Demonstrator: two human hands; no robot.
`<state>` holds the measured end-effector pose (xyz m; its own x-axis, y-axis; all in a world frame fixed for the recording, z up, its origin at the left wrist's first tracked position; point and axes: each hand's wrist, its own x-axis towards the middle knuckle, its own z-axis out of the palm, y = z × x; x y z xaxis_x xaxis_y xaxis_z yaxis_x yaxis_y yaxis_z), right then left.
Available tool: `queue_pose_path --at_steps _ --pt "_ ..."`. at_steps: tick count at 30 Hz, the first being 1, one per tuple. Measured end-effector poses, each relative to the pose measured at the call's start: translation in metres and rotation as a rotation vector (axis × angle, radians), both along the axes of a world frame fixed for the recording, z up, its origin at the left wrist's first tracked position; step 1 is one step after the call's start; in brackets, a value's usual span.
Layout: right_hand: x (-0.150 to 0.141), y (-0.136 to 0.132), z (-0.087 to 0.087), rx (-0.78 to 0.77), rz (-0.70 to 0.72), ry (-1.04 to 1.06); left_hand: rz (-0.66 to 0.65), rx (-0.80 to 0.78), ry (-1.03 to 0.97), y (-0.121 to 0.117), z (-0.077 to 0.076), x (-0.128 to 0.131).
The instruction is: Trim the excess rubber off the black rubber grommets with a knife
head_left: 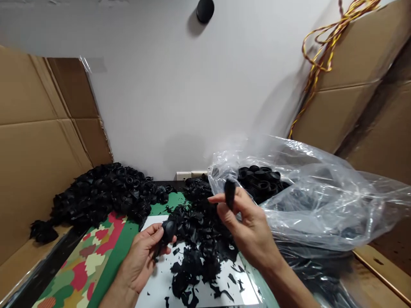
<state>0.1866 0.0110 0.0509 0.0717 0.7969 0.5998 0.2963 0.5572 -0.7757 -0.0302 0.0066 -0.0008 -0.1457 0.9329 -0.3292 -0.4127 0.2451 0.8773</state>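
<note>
My left hand [139, 256] is low in the view, its fingers closed on a black rubber moulded piece [168, 231]. My right hand [247, 222] is raised over the work surface, pinching a narrow black rubber piece [230, 193] between thumb and fingers. Between my hands, a heap of black rubber offcuts [199, 248] lies on a white sheet [160, 278]. Further back on the left is a large mound of black ribbed rubber parts [105, 192]. Similar ribbed parts [260, 182] sit behind my right hand, partly covered by a clear plastic bag [321, 205].
A green and multicoloured patterned mat [80, 265] lies under the white sheet. Cardboard sheets [38, 128] line the left side, and more cardboard [346, 107] stands on the right. Twisted yellow wires [321, 51] hang at the upper right. A white wall socket [188, 175] sits behind the parts.
</note>
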Motion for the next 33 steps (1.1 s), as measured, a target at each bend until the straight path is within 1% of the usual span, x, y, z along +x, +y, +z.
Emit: queue_pose_path --at_steps 2,4,6,8,11,17,20,23,26,29,31,33 --pt "-0.017 0.0 -0.011 -0.128 0.116 0.114 0.015 -0.006 -0.053 -0.001 -0.004 0.004" --pt "-0.032 0.003 -0.024 -0.287 0.208 0.299 0.026 -0.003 -0.101 -0.002 -0.01 0.007" --pt "-0.044 0.007 -0.038 -0.415 0.279 0.478 0.044 0.003 -0.126 -0.001 -0.016 0.009" --pt "-0.055 0.008 -0.051 -0.469 0.286 0.59 0.06 0.007 -0.139 -0.001 -0.02 0.01" --pt "-0.063 0.008 -0.063 -0.485 0.237 0.592 0.056 0.008 -0.167 -0.003 -0.022 0.011" --pt "-0.067 0.004 -0.065 -0.432 0.166 0.435 0.031 -0.005 -0.209 -0.009 -0.023 0.013" --pt "-0.068 0.002 -0.067 -0.407 0.155 0.369 0.028 0.005 -0.168 -0.009 -0.027 0.014" --pt "-0.072 0.001 -0.07 -0.346 0.132 0.276 0.061 0.029 -0.105 -0.009 -0.029 0.014" --pt "-0.077 -0.003 -0.073 -0.252 0.083 0.167 0.12 0.033 -0.057 -0.01 -0.03 0.016" --pt "-0.081 -0.005 -0.075 -0.092 0.052 0.03 0.163 0.047 0.003 -0.014 -0.031 0.018" --pt "-0.078 -0.002 -0.078 0.023 0.043 -0.096 0.175 0.071 0.041 -0.016 -0.032 0.019" --pt "-0.068 0.007 -0.082 0.075 -0.024 -0.213 0.195 0.096 0.057 -0.017 -0.032 0.018"
